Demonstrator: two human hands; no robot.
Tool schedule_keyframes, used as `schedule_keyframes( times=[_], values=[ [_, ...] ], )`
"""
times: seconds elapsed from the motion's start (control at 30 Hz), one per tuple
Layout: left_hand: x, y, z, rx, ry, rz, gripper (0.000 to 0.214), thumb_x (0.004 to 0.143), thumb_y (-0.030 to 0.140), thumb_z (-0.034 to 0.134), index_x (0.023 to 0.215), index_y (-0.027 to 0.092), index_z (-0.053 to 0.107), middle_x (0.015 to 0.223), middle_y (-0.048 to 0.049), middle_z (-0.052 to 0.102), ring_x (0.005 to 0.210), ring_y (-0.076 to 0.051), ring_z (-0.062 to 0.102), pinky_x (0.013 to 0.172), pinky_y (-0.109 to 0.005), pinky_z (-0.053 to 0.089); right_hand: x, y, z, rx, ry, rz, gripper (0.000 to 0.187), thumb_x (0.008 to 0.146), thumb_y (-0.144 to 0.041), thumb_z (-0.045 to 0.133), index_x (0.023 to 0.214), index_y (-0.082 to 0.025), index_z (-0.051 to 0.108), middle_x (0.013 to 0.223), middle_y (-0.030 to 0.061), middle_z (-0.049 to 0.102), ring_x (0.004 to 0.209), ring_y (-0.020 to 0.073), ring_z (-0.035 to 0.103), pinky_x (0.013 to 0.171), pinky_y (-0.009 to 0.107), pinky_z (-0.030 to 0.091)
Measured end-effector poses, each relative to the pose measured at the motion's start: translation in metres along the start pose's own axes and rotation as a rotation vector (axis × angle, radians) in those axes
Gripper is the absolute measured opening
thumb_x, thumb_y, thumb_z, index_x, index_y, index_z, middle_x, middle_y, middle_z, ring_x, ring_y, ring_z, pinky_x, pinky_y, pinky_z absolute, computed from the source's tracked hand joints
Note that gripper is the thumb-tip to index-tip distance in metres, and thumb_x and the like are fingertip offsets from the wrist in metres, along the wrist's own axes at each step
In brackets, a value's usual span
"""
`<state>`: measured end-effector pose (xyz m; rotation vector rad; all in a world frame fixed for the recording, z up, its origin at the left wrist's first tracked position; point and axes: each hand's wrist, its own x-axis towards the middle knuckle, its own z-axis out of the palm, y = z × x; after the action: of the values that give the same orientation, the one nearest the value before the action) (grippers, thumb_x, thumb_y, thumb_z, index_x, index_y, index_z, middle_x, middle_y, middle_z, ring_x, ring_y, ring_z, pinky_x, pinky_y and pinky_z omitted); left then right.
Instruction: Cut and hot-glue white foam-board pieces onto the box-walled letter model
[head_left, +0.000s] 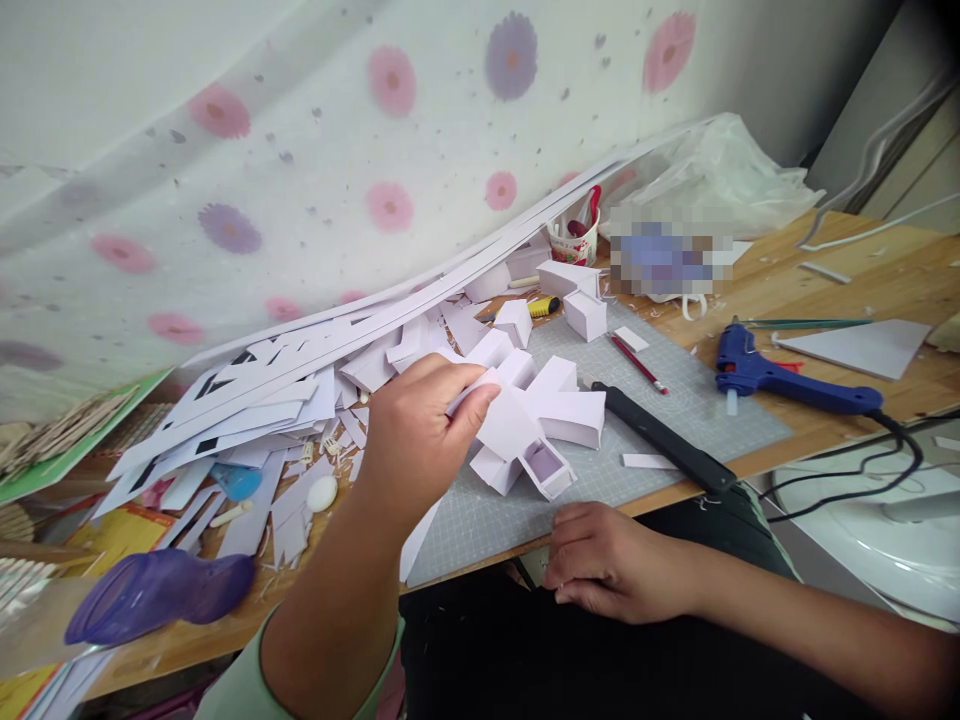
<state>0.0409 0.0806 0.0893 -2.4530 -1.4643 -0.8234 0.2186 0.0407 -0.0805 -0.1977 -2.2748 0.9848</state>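
A white cardboard model [517,415] made of several joined box shapes sits on the grey cutting mat [465,520]. One of its boxes faces me with an open end. My left hand [427,430] pinches the model's left edge between thumb and fingers. My right hand [619,562] lies low by the table's front edge, over my dark-clothed lap, with its fingers curled in. Whatever those fingers may hold is hidden. Just right of the model are a long black-handled tool [667,440] and a dark red pencil [637,362].
A blue glue gun [787,380] with a black cord lies at right, near green tweezers [810,323]. Behind the model are a yellow cutter [543,306], small white boxes [585,313] and a cup [574,245]. White offcuts [255,420] and a purple object [165,595] occupy the left.
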Motion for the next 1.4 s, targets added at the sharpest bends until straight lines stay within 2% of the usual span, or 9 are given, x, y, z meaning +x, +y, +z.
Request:
schedule_keyframes(
  times=[0.37,0.63,1.1,1.2,1.3,1.33,1.4],
  values=[
    [0.000,-0.003,0.008,-0.016,0.052,0.047,0.012,0.084,0.018,0.058,0.081,0.017,0.069,0.068,0.0003,0.061,0.065,-0.012,0.056,0.061,-0.023,0.042,0.001,-0.002,-0.001,0.014,0.034,-0.007,0.018,0.091,-0.022,0.049,0.088,-0.016,0.066,0.073,0.0053,0.068,0.070,0.0156,0.057,0.071,0.029,0.044],
    [-0.009,-0.004,0.014,-0.011,0.106,0.065,0.017,0.085,0.019,0.060,0.100,0.017,0.068,0.077,-0.0008,0.065,0.068,-0.012,0.059,0.065,-0.022,0.046,0.002,-0.001,0.000,0.028,0.040,-0.002,0.018,0.091,-0.022,0.050,0.089,-0.015,0.066,0.074,0.0055,0.069,0.071,0.0153,0.057,0.072,0.028,0.044],
    [-0.009,-0.004,0.022,-0.042,0.126,0.077,0.020,0.084,0.017,0.060,0.102,0.017,0.067,0.088,-0.0029,0.070,0.077,-0.014,0.064,0.070,-0.023,0.050,0.004,-0.009,0.000,0.047,0.009,0.063,0.020,0.091,-0.023,0.047,0.089,-0.016,0.066,0.075,0.0062,0.069,0.073,0.0156,0.058,0.074,0.029,0.043],
    [-0.011,-0.006,0.027,-0.054,0.148,0.086,0.021,0.085,0.018,0.059,0.105,0.017,0.066,0.093,-0.0040,0.072,0.081,-0.015,0.066,0.073,-0.025,0.051,0.002,-0.024,-0.015,0.130,-0.024,0.097,0.020,0.090,-0.025,0.050,0.091,-0.015,0.067,0.076,0.0070,0.069,0.073,0.0155,0.058,0.072,0.028,0.044],
    [-0.013,-0.008,0.031,-0.062,0.174,0.080,0.023,0.084,0.018,0.060,0.105,0.017,0.065,0.094,-0.0043,0.073,0.080,-0.015,0.066,0.072,-0.024,0.051,-0.009,-0.043,-0.045,0.224,-0.007,0.126,0.019,0.088,-0.028,0.056,0.092,-0.015,0.069,0.077,0.0076,0.068,0.073,0.0156,0.059,0.068,0.026,0.046],
    [-0.014,-0.008,0.031,-0.063,0.177,0.072,0.024,0.083,0.018,0.061,0.106,0.017,0.065,0.093,-0.0041,0.073,0.077,-0.014,0.066,0.070,-0.024,0.051,-0.014,-0.047,-0.057,0.227,0.034,0.144,0.017,0.088,-0.028,0.057,0.093,-0.016,0.068,0.078,0.0067,0.068,0.072,0.0155,0.060,0.067,0.026,0.047],
    [-0.016,-0.008,0.032,-0.060,0.173,0.050,0.027,0.081,0.018,0.062,0.108,0.017,0.064,0.092,-0.0033,0.073,0.067,-0.012,0.064,0.065,-0.023,0.051,-0.028,-0.049,-0.079,0.103,0.209,0.228,0.012,0.088,-0.027,0.057,0.093,-0.021,0.067,0.076,0.0035,0.067,0.069,0.0151,0.061,0.064,0.026,0.047]
  ],
)
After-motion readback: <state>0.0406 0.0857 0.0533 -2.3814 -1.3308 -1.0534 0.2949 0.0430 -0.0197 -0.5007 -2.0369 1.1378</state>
